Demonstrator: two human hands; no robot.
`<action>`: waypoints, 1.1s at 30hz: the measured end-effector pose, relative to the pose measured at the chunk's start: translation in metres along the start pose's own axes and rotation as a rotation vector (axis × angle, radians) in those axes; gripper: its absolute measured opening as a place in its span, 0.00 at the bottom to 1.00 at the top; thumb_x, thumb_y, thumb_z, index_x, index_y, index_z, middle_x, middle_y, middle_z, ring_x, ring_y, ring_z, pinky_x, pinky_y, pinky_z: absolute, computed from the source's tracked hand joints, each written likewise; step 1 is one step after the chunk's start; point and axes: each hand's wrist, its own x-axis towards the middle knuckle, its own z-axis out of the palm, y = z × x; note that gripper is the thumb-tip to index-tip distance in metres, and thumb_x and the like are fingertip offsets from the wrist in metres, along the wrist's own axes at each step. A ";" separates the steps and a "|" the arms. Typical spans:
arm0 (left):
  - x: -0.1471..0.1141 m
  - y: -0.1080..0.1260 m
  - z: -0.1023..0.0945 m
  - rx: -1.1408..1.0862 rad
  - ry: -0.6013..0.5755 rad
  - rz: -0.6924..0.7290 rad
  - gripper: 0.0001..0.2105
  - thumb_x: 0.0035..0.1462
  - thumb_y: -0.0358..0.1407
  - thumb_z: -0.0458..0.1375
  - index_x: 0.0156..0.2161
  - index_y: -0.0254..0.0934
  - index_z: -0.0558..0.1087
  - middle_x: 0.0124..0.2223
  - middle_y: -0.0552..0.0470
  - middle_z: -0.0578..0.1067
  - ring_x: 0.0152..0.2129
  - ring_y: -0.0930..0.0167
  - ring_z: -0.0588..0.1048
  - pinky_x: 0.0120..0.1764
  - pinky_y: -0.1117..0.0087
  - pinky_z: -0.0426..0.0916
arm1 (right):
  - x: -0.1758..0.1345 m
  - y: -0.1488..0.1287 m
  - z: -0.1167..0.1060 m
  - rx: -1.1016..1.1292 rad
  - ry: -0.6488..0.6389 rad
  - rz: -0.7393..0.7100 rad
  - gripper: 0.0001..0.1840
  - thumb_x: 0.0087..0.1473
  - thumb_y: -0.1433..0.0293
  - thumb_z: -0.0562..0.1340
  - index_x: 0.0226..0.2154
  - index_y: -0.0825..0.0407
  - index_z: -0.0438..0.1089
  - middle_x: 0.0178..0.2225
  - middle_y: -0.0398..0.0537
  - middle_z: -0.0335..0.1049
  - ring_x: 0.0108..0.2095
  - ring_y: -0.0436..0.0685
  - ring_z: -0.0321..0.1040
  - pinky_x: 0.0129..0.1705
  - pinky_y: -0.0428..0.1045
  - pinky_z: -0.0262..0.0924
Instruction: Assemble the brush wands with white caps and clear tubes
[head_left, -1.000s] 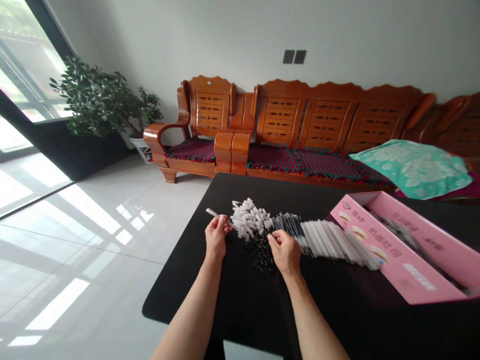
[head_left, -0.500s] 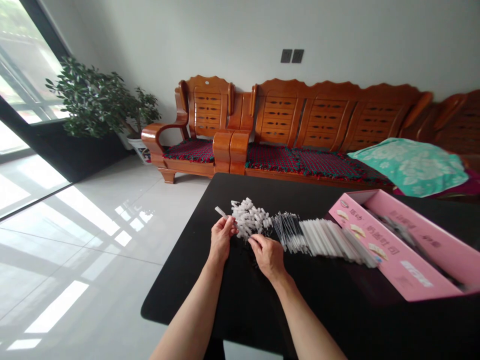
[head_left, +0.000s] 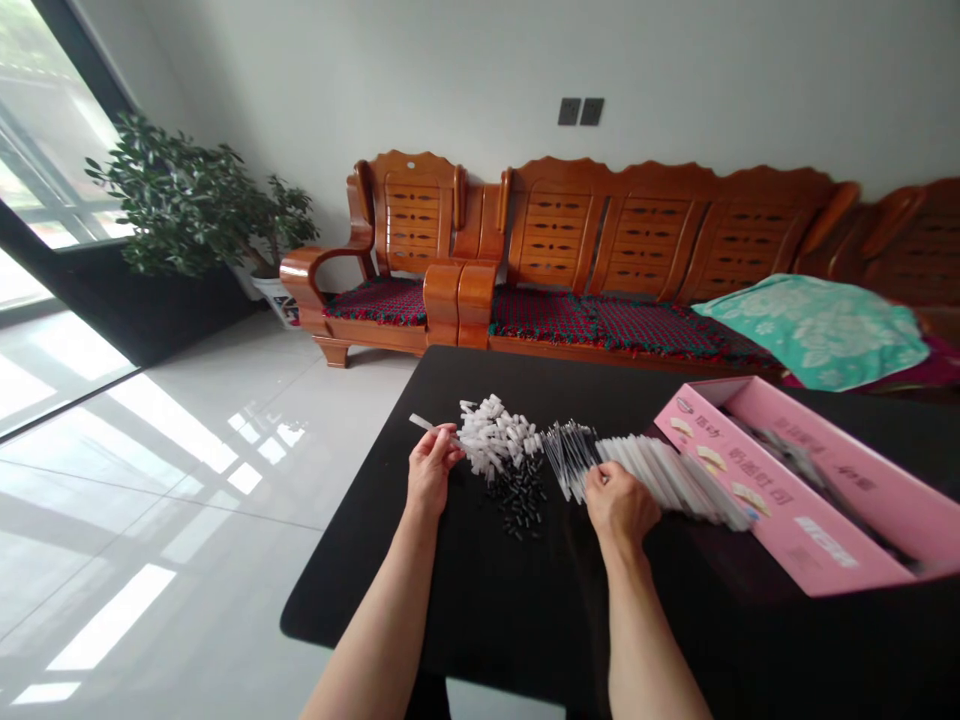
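Observation:
My left hand pinches a slim whitish translucent tube, which sticks out to the left of the fingers. Just right of that hand lies a heap of short white plastic pieces. Small black plugs are scattered in front of the heap. My right hand has its fingers closed at the near right edge of a row of thin dark pen refills; what is in its fingertips is hidden. Beyond that hand, a row of translucent tubes lies side by side.
On the right of the black table stands an open pink box with grey things inside. Behind the table is a wooden sofa with a green cloth on it. A potted plant stands back left.
My right hand has moved right, from beside the white pieces to the refills, uncovering the black plugs. My left hand has shifted slightly left with the tube still in it.

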 end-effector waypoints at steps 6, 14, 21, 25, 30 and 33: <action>-0.003 0.000 0.002 0.043 -0.094 -0.019 0.16 0.48 0.43 0.68 0.38 0.32 0.77 0.30 0.53 0.72 0.23 0.79 0.70 0.30 0.76 0.70 | -0.008 -0.011 0.000 0.117 0.078 -0.099 0.16 0.57 0.60 0.59 0.34 0.52 0.78 0.20 0.53 0.73 0.19 0.56 0.64 0.25 0.49 0.41; -0.020 -0.001 0.018 0.121 -0.338 -0.126 0.17 0.49 0.43 0.68 0.40 0.31 0.79 0.31 0.49 0.74 0.24 0.75 0.71 0.30 0.72 0.69 | -0.039 -0.064 0.001 0.599 -0.135 -0.516 0.20 0.65 0.62 0.51 0.37 0.53 0.76 0.33 0.54 0.77 0.35 0.57 0.73 0.38 0.47 0.59; -0.021 0.001 0.018 0.163 -0.382 -0.131 0.18 0.48 0.41 0.68 0.42 0.31 0.80 0.30 0.50 0.74 0.23 0.76 0.70 0.28 0.75 0.67 | -0.049 -0.073 0.003 0.679 -0.304 -0.600 0.15 0.63 0.65 0.54 0.35 0.52 0.75 0.31 0.51 0.76 0.33 0.56 0.71 0.37 0.46 0.59; -0.013 0.004 0.012 0.079 -0.243 -0.061 0.19 0.49 0.44 0.67 0.42 0.32 0.79 0.31 0.51 0.74 0.23 0.77 0.69 0.26 0.77 0.65 | -0.048 -0.069 -0.001 0.695 -0.388 -0.584 0.14 0.61 0.64 0.56 0.31 0.52 0.74 0.27 0.48 0.74 0.29 0.54 0.70 0.32 0.45 0.57; -0.016 0.003 0.013 0.116 -0.322 -0.088 0.16 0.50 0.43 0.67 0.38 0.31 0.79 0.28 0.51 0.73 0.20 0.78 0.67 0.26 0.76 0.65 | -0.048 -0.073 -0.008 0.736 -0.518 -0.529 0.16 0.62 0.61 0.54 0.35 0.51 0.74 0.21 0.43 0.72 0.23 0.52 0.68 0.27 0.44 0.54; -0.018 0.001 0.015 0.142 -0.376 -0.115 0.17 0.52 0.44 0.65 0.41 0.30 0.80 0.30 0.49 0.74 0.21 0.78 0.68 0.26 0.76 0.65 | -0.048 -0.075 -0.008 0.792 -0.573 -0.516 0.18 0.64 0.62 0.52 0.30 0.50 0.72 0.17 0.40 0.67 0.20 0.51 0.66 0.27 0.44 0.54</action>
